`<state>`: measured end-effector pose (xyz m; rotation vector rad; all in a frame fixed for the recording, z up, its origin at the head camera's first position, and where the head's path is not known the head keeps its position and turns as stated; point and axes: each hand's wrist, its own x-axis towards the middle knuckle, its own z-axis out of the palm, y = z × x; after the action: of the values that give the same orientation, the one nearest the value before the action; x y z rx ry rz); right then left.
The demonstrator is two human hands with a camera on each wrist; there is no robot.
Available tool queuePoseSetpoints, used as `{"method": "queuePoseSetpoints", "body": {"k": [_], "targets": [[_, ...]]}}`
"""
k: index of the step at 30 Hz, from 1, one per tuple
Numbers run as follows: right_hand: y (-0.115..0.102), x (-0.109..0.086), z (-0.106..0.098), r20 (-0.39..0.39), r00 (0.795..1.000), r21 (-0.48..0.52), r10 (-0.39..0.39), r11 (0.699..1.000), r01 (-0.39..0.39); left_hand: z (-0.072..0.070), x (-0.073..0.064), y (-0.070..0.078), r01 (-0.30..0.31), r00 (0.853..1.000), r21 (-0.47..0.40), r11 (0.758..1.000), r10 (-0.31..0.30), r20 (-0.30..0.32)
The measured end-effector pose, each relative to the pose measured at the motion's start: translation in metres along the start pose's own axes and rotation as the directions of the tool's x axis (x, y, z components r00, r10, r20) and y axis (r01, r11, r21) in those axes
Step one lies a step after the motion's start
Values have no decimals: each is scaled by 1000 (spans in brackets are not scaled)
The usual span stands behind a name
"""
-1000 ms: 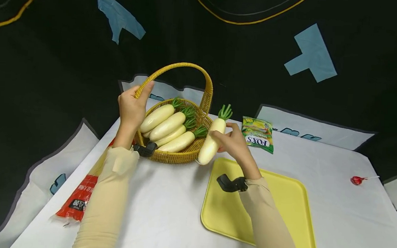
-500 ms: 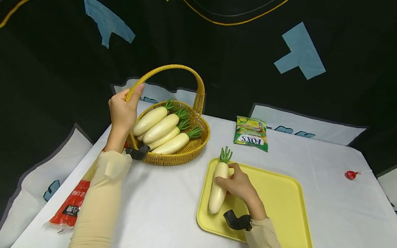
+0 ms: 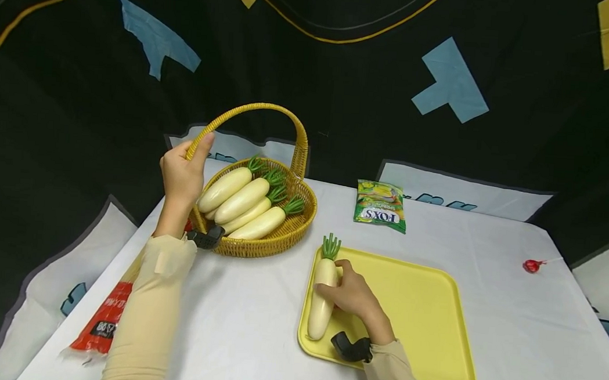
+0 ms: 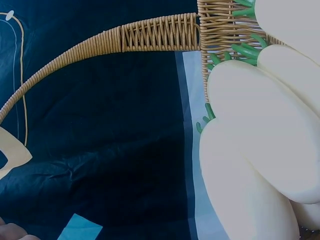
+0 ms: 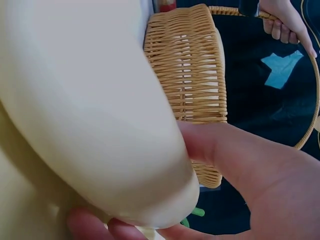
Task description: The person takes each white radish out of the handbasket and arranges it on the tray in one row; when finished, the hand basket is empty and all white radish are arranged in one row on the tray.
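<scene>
My left hand point(image 3: 182, 172) grips the arched handle of a yellow wicker basket point(image 3: 264, 248), which tilts toward me at the back left. Several white radishes point(image 3: 242, 201) with green tops lie inside, side by side. In the right wrist view the same basket point(image 5: 185, 65) shows from its woven side. My right hand point(image 3: 354, 292) holds a single white radish point(image 3: 322, 301) between thumb and fingers, over the left side of a yellow tray point(image 3: 407, 312). Its green leaves stick out past the tray's back rim. Up close, my right thumb point(image 5: 220, 145) lies along the radish's flank.
A green FOX'S candy bag point(image 3: 381, 206) lies behind the tray. To the far right is a small red-wrapped lollipop point(image 3: 532, 266). A red and clear packet point(image 3: 102, 323) lies partly under my left forearm. A dark cloth backdrop point(image 3: 362, 100) hangs behind the white table point(image 3: 233, 325).
My right hand has carried the radish from beside the basket down onto the left part of the tray. My left hand keeps its hold on the handle. The head view has shifted slightly.
</scene>
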<state>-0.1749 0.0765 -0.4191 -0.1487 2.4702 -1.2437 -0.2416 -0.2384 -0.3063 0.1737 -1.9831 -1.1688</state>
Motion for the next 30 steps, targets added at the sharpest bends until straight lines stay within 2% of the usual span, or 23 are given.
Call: {"method": "queuePoseSetpoints", "body": {"k": [10, 16, 21, 24, 26, 30], "targets": [[2, -1, -3, 68, 998, -28, 7, 1000, -5, -1, 0, 0, -2, 1000, 9, 1000, 2, -14], [2, -2, -7, 58, 998, -62, 18, 998, -14, 0, 0, 0, -4, 1000, 5, 1000, 4, -10], [-2, 1, -12, 21, 999, -148, 26, 989, -22, 1, 0, -1, -9, 1000, 6, 1000, 9, -10], [-8, 5, -19, -21, 1000, -161, 9, 987, -12, 1, 0, -1, -14, 1000, 7, 1000, 15, -12], [-15, 10, -26, -58, 998, -147, -12, 989, 3, 0, 0, -1, -17, 1000, 6, 1000, 17, -13], [-39, 20, -41, -134, 989, -55, -67, 997, 60, 1, 0, -1, -13, 1000, -5, 1000, 13, -6]]}}
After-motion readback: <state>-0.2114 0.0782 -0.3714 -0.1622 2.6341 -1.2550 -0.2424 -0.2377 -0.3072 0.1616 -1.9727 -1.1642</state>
